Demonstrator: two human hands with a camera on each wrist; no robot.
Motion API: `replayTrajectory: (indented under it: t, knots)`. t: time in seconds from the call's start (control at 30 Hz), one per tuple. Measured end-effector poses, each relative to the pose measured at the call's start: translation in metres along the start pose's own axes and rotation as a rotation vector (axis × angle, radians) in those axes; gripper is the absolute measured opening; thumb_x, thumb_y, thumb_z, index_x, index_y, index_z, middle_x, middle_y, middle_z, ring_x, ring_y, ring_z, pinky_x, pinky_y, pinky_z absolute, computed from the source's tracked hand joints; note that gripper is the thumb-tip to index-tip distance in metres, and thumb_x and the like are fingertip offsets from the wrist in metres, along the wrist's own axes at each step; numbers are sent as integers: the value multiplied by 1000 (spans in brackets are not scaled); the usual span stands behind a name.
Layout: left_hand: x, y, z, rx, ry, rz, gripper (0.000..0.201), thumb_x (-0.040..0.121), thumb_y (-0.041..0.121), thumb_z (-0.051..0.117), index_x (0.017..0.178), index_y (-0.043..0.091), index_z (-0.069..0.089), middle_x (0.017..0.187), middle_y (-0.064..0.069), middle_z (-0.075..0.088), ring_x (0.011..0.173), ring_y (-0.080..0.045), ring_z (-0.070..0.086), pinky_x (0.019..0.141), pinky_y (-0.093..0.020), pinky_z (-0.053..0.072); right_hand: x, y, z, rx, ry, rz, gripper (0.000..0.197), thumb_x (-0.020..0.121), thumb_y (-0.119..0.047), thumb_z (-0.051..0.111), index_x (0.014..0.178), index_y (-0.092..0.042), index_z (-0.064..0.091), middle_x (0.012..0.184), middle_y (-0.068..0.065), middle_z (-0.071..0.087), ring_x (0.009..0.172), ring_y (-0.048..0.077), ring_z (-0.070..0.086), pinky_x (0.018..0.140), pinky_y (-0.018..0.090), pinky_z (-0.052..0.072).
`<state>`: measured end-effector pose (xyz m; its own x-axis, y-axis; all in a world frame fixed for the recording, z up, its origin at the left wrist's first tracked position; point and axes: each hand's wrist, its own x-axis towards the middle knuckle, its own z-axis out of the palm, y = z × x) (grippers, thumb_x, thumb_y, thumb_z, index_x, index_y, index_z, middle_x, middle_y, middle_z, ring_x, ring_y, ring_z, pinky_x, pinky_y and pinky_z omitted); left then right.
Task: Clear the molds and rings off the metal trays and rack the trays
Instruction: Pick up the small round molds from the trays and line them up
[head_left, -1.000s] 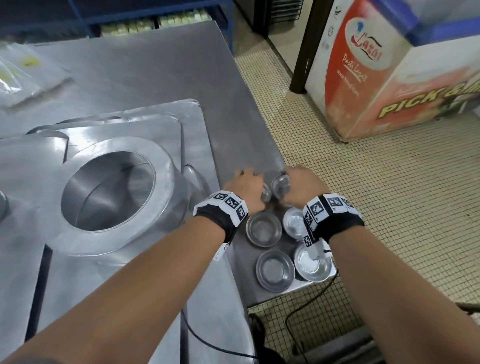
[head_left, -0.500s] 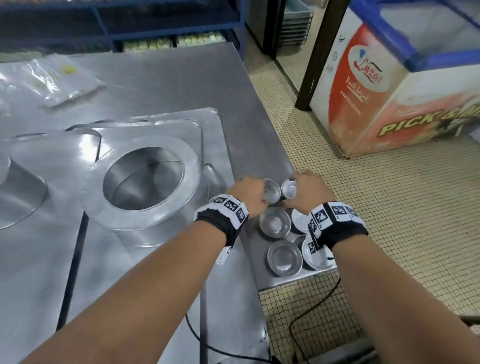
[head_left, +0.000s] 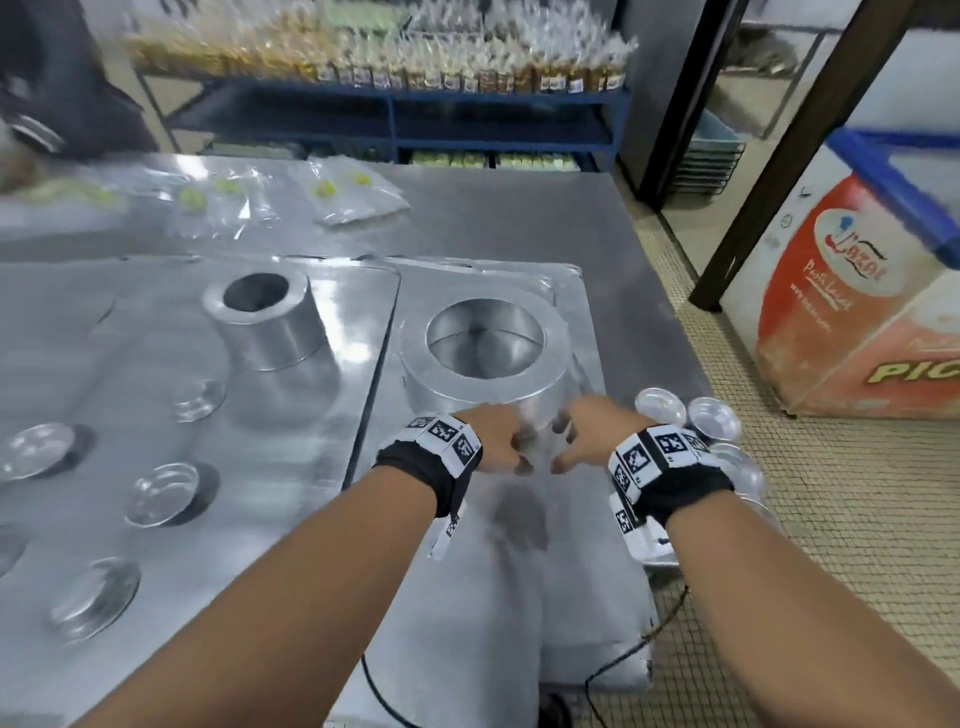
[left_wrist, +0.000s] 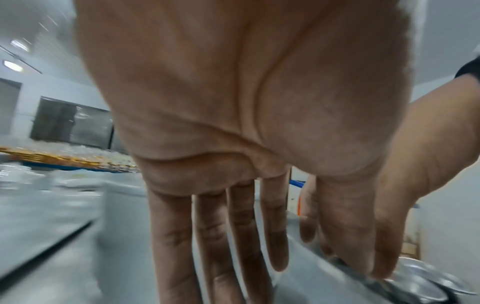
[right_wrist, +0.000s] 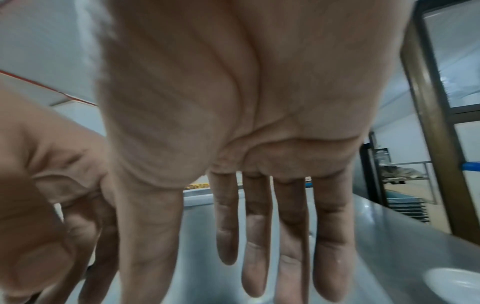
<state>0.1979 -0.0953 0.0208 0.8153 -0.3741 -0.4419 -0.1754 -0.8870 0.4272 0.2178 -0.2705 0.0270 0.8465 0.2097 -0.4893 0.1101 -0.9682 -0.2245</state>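
A wide metal ring (head_left: 488, 353) stands on the right metal tray (head_left: 582, 499). Both hands hover side by side just in front of the ring, empty. My left hand (head_left: 501, 439) has straight fingers (left_wrist: 218, 236) pointing down at the tray. My right hand (head_left: 582, 434) also has straight fingers (right_wrist: 257, 236) spread over the tray. A taller, narrower ring (head_left: 265, 312) stands on the left tray (head_left: 156, 364), with several small round molds (head_left: 163, 493) in front of it. More small molds (head_left: 711, 418) cluster at the table's right edge, partly behind my right wrist.
Clear plastic bags (head_left: 358, 195) lie at the back of the steel table (head_left: 519, 218). A blue shelf (head_left: 395, 119) with packaged goods stands behind. A freezer chest (head_left: 857, 291) stands on the tiled floor to the right. A stack of trays (head_left: 706, 156) sits beyond a dark post.
Both hands let go of the small molds at the table's right edge and moved left, in front of the wide ring. The head camera lifted and turned left.
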Motion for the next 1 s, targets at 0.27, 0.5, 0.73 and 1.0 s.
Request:
replayTrajectory:
  t: [0.27,0.5,0.73,1.0]
  knots:
    - [-110,-144,1,-34,166,-377,51,87,48,68,127,17,60,125,-4,63,112,-24,60,93,-33,50,20,-157,42,-147,-39,-267,59,67,-45,85,117,-23,63,115,0,65,104,21,63,92,35,51]
    - [-206,-243,32,-87,337,-682,52,88,39,67,133,17,52,136,-7,47,131,-32,43,104,-44,44,37,-283,87,-242,-48,-483,56,75,-40,77,126,-25,59,124,2,60,110,22,61,95,37,51]
    - [-260,-282,68,-106,380,-965,73,75,46,77,131,13,44,128,-8,43,122,-30,41,92,-41,47,42,-377,138,-321,1,-649,68,76,-36,78,135,-18,47,126,6,54,120,28,51,93,40,50]
    - [-264,-294,68,-189,368,-958,59,77,35,78,124,11,53,124,-11,45,119,-34,45,91,-39,52,55,-425,168,-333,45,-675,80,74,-33,75,142,-19,35,136,6,45,124,32,44,97,45,48]
